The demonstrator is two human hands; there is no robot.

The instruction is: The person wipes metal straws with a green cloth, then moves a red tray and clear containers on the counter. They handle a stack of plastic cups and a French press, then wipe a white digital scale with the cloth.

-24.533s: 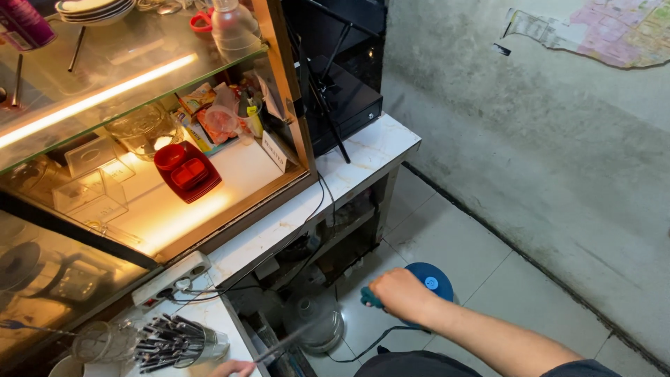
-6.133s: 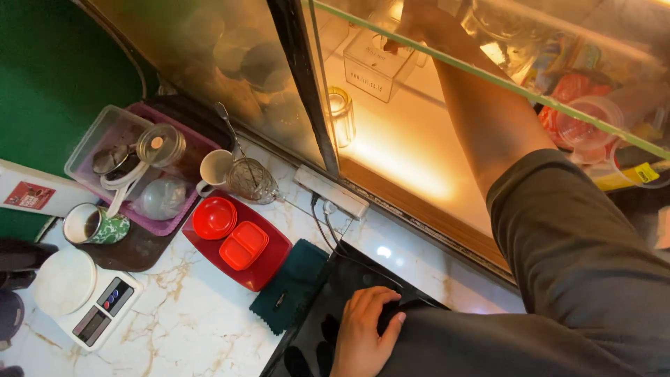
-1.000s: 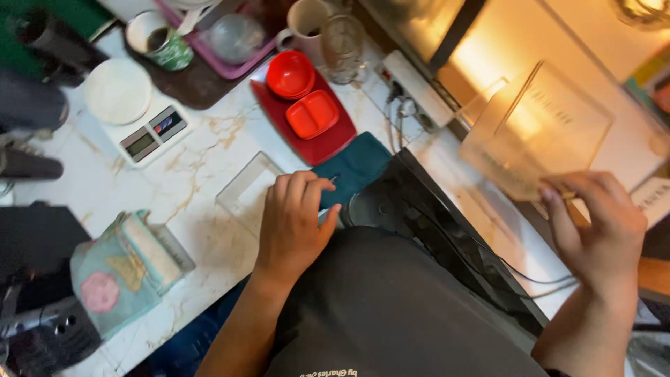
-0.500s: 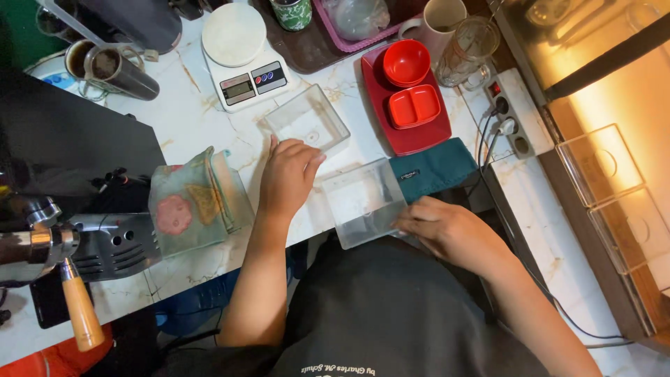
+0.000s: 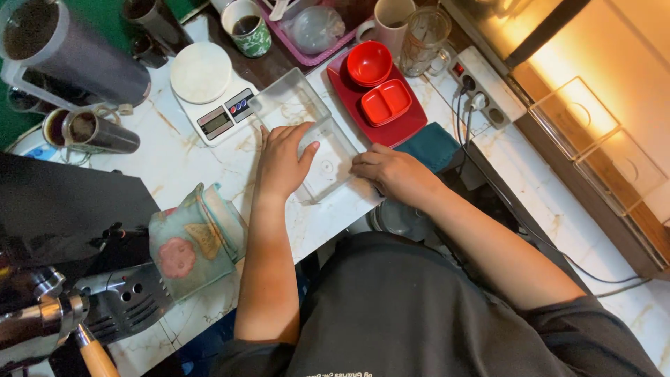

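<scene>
The left hand (image 5: 283, 162) lies flat, fingers spread wide, over the left edge of a clear box (image 5: 326, 162) that sits on the marble surface (image 5: 174, 157). The right hand (image 5: 391, 173) comes in from 3 o'clock, fingers loosely curled against the box's right edge, gripping nothing tightly so far as I can tell. With one hand on each side, the box looks pinned and steadied against the surface rather than lifted; its base appears to rest flat.

At 11 o'clock from the box, touching or nearly touching it, lies a second clear tray (image 5: 289, 103), tilted the same way, perhaps a lid or a twin; I cannot tell which. Further at 10 o'clock stands a white scale (image 5: 209, 87) with a round platform. At 1 o'clock is a red tray (image 5: 413, 124) bearing a round red bowl (image 5: 369, 63) and a square red dish (image 5: 386, 102). A teal cloth (image 5: 433, 145) lies just beside the right hand at 2 o'clock, half under the tray's corner.

Beyond these, a glass mug (image 5: 426, 33) and a white cup (image 5: 382, 19) stand at 1 o'clock, and a power strip (image 5: 483, 91) with cables runs beside the lit display case (image 5: 600, 105). A cup of dark drink (image 5: 246, 26) sits at 12 o'clock. At 8 o'clock a patterned pouch (image 5: 192, 244) lies near the left forearm, with dark machine parts (image 5: 63, 230) behind it.

The scale and the red tray hem the box in on two sides, so room for sliding it is tight; the near edge of the surface is just below it.
</scene>
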